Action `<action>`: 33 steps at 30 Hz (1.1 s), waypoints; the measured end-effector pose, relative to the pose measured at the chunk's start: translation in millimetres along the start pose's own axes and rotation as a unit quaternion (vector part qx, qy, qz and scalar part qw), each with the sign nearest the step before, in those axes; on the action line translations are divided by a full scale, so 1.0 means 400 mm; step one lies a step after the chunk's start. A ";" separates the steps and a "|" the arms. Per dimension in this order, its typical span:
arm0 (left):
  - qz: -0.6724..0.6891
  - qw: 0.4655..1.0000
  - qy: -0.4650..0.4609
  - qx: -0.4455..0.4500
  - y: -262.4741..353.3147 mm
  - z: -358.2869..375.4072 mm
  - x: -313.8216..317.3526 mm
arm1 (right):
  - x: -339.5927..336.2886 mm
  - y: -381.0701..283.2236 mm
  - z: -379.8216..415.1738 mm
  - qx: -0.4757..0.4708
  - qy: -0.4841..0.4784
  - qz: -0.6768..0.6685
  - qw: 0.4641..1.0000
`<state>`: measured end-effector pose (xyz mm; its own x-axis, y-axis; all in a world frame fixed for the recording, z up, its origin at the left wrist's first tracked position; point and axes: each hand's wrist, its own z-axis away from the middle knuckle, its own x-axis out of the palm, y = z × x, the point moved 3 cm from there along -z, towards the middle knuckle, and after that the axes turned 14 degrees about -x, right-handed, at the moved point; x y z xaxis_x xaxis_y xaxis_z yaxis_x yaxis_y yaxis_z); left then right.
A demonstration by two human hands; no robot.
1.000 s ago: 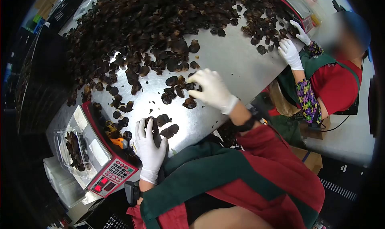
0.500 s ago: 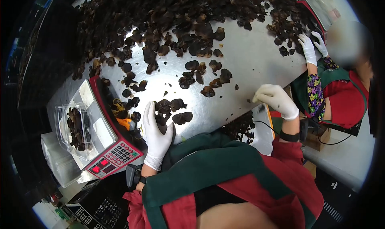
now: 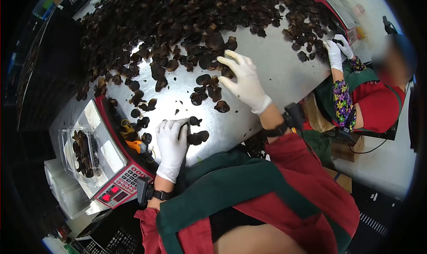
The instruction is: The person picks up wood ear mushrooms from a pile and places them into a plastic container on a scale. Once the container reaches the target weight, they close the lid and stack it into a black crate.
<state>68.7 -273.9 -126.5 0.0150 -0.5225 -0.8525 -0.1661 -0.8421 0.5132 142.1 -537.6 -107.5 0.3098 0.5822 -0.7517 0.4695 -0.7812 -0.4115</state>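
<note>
Gloved in white, my left hand (image 3: 171, 142) curls on the metal table (image 3: 284, 67), a dark piece of wood ear mushroom (image 3: 183, 124) showing between thumb and fingers. Just right of it lie more wood ear mushrooms (image 3: 198, 138). My right hand (image 3: 245, 81), also in a white glove, reaches over the table with fingers apart and nothing visible in it. Its fingertips are close to the lower edge of the big mushroom pile (image 3: 191, 18). A small loose cluster (image 3: 199, 96) lies left of that hand.
At left stands a red scale (image 3: 119, 182) bearing a clear plastic box (image 3: 66, 149) with mushrooms inside. An orange-handled tool (image 3: 136, 146) lies beside it. Stacked clear boxes (image 3: 66, 187) stand left of the scale. At right, a co-worker's gloved hands (image 3: 334, 53) handle mushrooms near another scale (image 3: 333, 18).
My right hand has swung left and forward toward the pile, fingers spreading. My left hand has closed over mushrooms it lay beside. Several pieces near the right hand are now gone from view or covered.
</note>
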 end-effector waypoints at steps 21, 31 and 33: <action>0.026 0.998 -0.012 -0.048 -0.014 0.027 0.035 | 0.228 0.116 -0.215 -0.083 -0.170 -0.042 0.981; 0.031 0.998 -0.013 -0.051 -0.010 0.021 0.036 | 0.135 -0.011 -0.197 -0.120 -0.113 -0.065 0.984; 0.031 0.998 -0.013 -0.051 -0.013 0.022 0.039 | 0.205 -0.048 -0.169 -0.123 -0.245 -0.006 0.962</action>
<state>61.3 -276.4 -143.5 -0.0179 -0.5711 -0.8207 -0.0656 -0.8184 0.5709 214.4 -459.6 -126.2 -0.0964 0.3676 -0.9250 0.6704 -0.6629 -0.3333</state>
